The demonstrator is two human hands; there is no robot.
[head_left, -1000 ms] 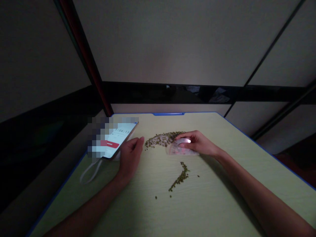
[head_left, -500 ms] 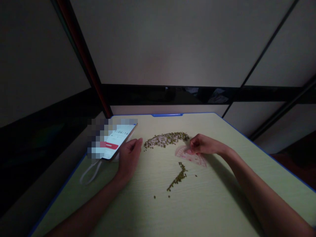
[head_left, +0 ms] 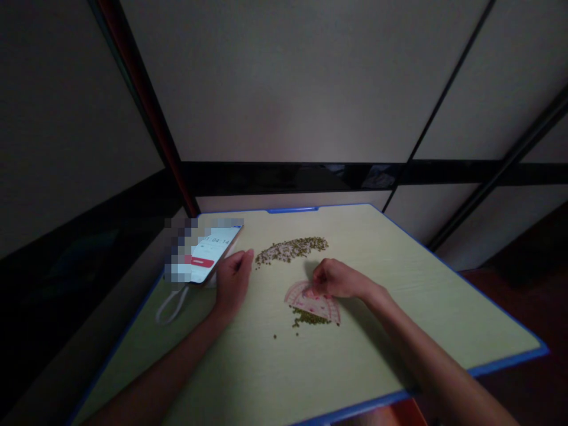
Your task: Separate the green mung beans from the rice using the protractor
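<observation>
My right hand (head_left: 339, 278) pinches a clear, pink-marked semicircular protractor (head_left: 326, 306), held low over the table. Its straight edge lies against a small heap of green mung beans (head_left: 308, 317), and part of that heap may be under it. Farther back spreads a longer pile of green beans mixed with whitish grains (head_left: 290, 251), apart from both hands. My left hand (head_left: 233, 281) rests closed on the table, thumb on top, between this pile and the phone. Nothing shows in its curled fingers.
A lit phone (head_left: 217, 242) showing a timer leans at the left, with a white cord loop (head_left: 171, 307) below it. The pale table (head_left: 421, 325) has a blue rim, and two stray beans lie near the front heap. Cabinet panels (head_left: 284, 89) stand behind.
My right hand has drawn the protractor away from the mixed pile, toward me, onto the front beans, now bunched into a compact heap. The left hand stays put. The view has shifted slightly.
</observation>
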